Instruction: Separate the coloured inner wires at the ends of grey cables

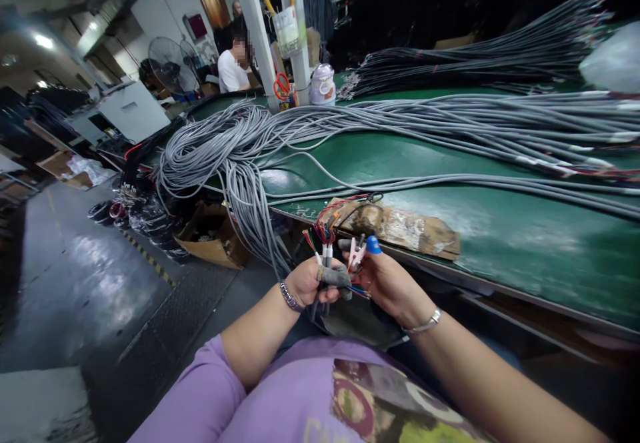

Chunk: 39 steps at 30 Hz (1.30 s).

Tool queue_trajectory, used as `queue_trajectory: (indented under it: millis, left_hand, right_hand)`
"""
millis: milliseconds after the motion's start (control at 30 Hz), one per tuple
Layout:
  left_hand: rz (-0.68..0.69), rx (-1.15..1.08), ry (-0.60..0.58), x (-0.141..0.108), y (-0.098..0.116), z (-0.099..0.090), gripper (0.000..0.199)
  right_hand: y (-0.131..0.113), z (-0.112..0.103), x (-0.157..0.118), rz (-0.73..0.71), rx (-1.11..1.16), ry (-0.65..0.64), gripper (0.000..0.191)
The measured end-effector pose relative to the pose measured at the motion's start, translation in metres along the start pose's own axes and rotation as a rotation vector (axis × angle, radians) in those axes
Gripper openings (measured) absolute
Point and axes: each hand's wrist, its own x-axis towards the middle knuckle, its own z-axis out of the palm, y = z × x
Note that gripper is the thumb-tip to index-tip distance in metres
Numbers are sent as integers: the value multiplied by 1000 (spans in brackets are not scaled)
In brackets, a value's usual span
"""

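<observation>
Several grey cables (327, 252) stand upright in my left hand (310, 281), which is closed around them below their white-wrapped ends. Red, green and other thin coloured wires fan out at their tops. Grey finger covers are on some of my left fingers. Close beside it, my right hand (390, 279) is closed on a small pale pink clip (356, 255); a blue cover is on the thumb. Blue and red wire ends (359, 291) stick out between the two hands. What the lower right fingers touch is hidden.
A taped cardboard piece (420, 231) lies at the edge of the green table (500, 243). Long grey cables (400, 116) cross the table and hang over its edge. Black cables (450, 63) lie behind. Scissors (283, 87) stand by a post; a person (233, 69) sits beyond.
</observation>
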Motion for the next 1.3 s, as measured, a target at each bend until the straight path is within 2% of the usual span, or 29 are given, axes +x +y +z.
queue_trajectory:
  millis: [67,233,400,533,667,800,1000,1133,1200,1300]
  left_hand:
    - [-4,0,-3,1,-2,2,36]
    - [-14,-9,5,3,-7,3,34]
    - [-5,-6,26,-1,-7,5,35]
    - [8,66,122,-13,-8,11,41]
    - [104,98,265,-29,-15,22,44]
    - [138,147,364,-35,-18,29,46]
    - [157,180,409,-34,-19,35,45]
    - [256,132,523,-34,-25,37,41]
    - [293,106,565,-34,-26,38,40]
    - [273,67,550,-35,-23,40,39]
  right_hand:
    - [-1,3,2,40,78,13,48]
    - [0,5,4,14,137,57,45]
    - [3,5,1,31,116,6,51]
    - [1,-3,-9,132,95,-61,54]
    - [0,-15,-21,220,68,-162,46]
    - [-3,-17,-30,210,-58,-243,34]
    - [-7,-7,-33,89,-276,-141,32]
    - [-6,-3,-37,12,-359,-39,28]
    - [-3,-6,-36,8,-300,-5,26]
    - [2,-16,-29,79,-95,17,29]
